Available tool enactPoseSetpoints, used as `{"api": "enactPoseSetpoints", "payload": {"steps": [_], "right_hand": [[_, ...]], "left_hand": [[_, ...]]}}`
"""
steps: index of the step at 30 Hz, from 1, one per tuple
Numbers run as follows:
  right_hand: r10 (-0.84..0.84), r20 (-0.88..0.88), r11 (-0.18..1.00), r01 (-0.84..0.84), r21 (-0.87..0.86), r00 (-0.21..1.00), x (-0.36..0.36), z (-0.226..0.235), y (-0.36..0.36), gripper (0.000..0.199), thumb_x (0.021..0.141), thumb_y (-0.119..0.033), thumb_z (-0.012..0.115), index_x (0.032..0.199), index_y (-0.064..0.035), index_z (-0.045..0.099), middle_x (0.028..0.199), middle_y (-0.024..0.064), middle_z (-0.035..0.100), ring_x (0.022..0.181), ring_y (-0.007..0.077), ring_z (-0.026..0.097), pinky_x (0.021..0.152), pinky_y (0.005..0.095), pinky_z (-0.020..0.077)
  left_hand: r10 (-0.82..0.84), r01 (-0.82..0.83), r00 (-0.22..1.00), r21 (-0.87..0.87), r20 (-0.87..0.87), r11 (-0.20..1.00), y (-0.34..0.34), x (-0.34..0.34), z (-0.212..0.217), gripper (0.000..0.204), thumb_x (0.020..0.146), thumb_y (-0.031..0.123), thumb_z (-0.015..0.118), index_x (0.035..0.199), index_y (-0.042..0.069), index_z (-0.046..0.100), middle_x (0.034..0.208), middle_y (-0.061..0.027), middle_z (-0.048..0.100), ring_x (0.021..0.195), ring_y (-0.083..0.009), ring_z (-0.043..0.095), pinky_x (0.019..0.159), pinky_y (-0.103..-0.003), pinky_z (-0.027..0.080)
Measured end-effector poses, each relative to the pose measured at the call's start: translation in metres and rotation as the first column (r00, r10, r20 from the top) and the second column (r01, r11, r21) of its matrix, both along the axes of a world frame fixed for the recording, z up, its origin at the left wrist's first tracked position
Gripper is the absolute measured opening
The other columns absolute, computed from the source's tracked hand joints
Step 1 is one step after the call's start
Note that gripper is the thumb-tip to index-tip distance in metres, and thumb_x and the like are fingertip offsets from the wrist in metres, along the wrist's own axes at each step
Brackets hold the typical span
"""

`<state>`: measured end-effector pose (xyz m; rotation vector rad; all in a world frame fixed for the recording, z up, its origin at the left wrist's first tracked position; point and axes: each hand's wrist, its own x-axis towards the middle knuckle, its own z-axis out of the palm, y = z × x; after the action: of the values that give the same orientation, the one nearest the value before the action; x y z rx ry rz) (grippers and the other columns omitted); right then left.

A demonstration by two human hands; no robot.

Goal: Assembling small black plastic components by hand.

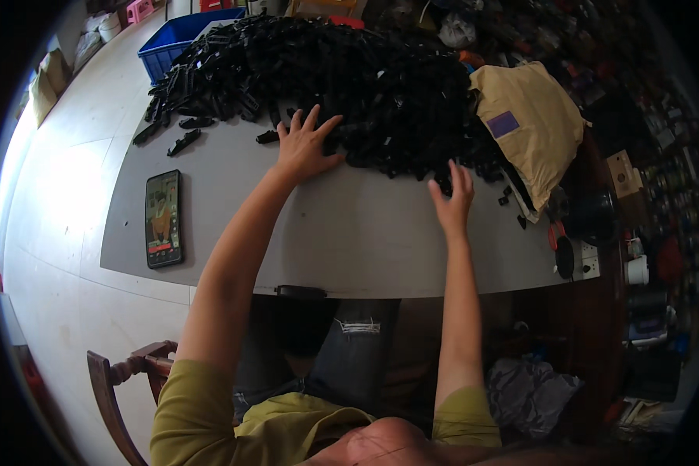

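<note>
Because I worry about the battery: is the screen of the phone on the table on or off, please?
On: the phone lies face up on the grey table, and its screen shows a coloured picture.

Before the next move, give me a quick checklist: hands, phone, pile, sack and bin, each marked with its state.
1. Left hand free: ok. Fingers spread at the pile's near edge, nothing visibly gripped.
2. Right hand free: cannot tell. Thumb and fingers are apart, with dark parts right behind them.
3. Phone clear of the pile: ok. It lies on the table at the left, apart from the parts.
4. Black pile all together: not ok. Stray parts lie apart on its left.
5. Beige sack clear of the pile: not ok. It sits against the right end.
6. Blue bin empty: cannot tell. The pile hides much of it.
</note>
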<state>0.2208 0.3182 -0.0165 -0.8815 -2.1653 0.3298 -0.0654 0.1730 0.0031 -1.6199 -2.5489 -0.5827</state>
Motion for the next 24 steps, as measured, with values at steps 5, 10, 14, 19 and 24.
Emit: {"api": "enactPoseSetpoints", "payload": {"steps": [5, 10, 14, 19, 24], "right_hand": [[0.007, 0.088, 0.982, 0.009, -0.186, 0.996, -0.030, -0.014, 0.046, 0.064, 0.087, -0.051, 0.061, 0.142, -0.0236, 0.043, 0.152, 0.0167, 0.027, 0.139, 0.0369, 0.024, 0.110, 0.0458, 0.0271], [-0.107, 0.138, 0.993, 0.111, -0.026, 0.985, -0.063, -0.020, 0.006, 0.062, 0.082, -0.058, 0.063, 0.134, -0.0252, 0.053, 0.147, 0.0181, 0.034, 0.132, 0.0413, 0.034, 0.107, 0.0477, 0.0320], [-0.084, 0.132, 0.995, 0.090, -0.040, 0.988, -0.068, -0.015, -0.025, 0.062, 0.083, -0.056, 0.063, 0.132, -0.0197, 0.055, 0.143, 0.0193, 0.039, 0.128, 0.0416, 0.038, 0.103, 0.0486, 0.0355], [-0.033, 0.111, 0.999, 0.030, 0.033, 0.993, -0.080, -0.028, -0.059, 0.061, 0.082, -0.056, 0.064, 0.130, -0.0198, 0.056, 0.138, 0.0185, 0.045, 0.123, 0.0419, 0.041, 0.097, 0.0523, 0.0405], [-0.045, 0.133, 0.999, 0.045, 0.001, 0.990, -0.095, -0.019, -0.110, 0.061, 0.083, -0.054, 0.063, 0.133, -0.0190, 0.052, 0.138, 0.0186, 0.044, 0.123, 0.0427, 0.041, 0.098, 0.0519, 0.0402]], "left_hand": [[-0.068, 0.068, 0.997, -0.019, -0.035, 0.998, -0.010, 0.009, -0.003, 0.087, 0.068, 0.056, 0.071, 0.144, 0.035, 0.035, 0.153, -0.0129, 0.028, 0.139, -0.0384, 0.025, 0.104, -0.061, 0.020], [-0.077, 0.077, 0.997, 0.000, -0.030, 0.997, -0.022, 0.029, -0.002, 0.099, 0.062, 0.066, 0.072, 0.146, 0.031, 0.032, 0.151, -0.0170, 0.029, 0.138, -0.0393, 0.025, 0.103, -0.065, 0.019], [-0.088, 0.090, 0.996, 0.046, -0.030, 0.995, -0.029, 0.049, -0.006, 0.107, 0.059, 0.071, 0.071, 0.148, 0.026, 0.029, 0.149, -0.0195, 0.029, 0.137, -0.0428, 0.026, 0.103, -0.071, 0.016], [-0.085, 0.087, 0.996, 0.065, -0.022, 0.994, -0.051, 0.063, -0.011, 0.106, 0.062, 0.072, 0.067, 0.148, 0.023, 0.029, 0.150, -0.0187, 0.029, 0.137, -0.0439, 0.025, 0.103, -0.072, 0.014], [-0.037, 0.041, 0.998, 0.106, -0.042, 0.993, -0.095, 0.058, -0.010, 0.097, 0.067, 0.069, 0.065, 0.145, 0.020, 0.034, 0.148, -0.0192, 0.031, 0.137, -0.0433, 0.024, 0.104, -0.071, 0.013]]}}
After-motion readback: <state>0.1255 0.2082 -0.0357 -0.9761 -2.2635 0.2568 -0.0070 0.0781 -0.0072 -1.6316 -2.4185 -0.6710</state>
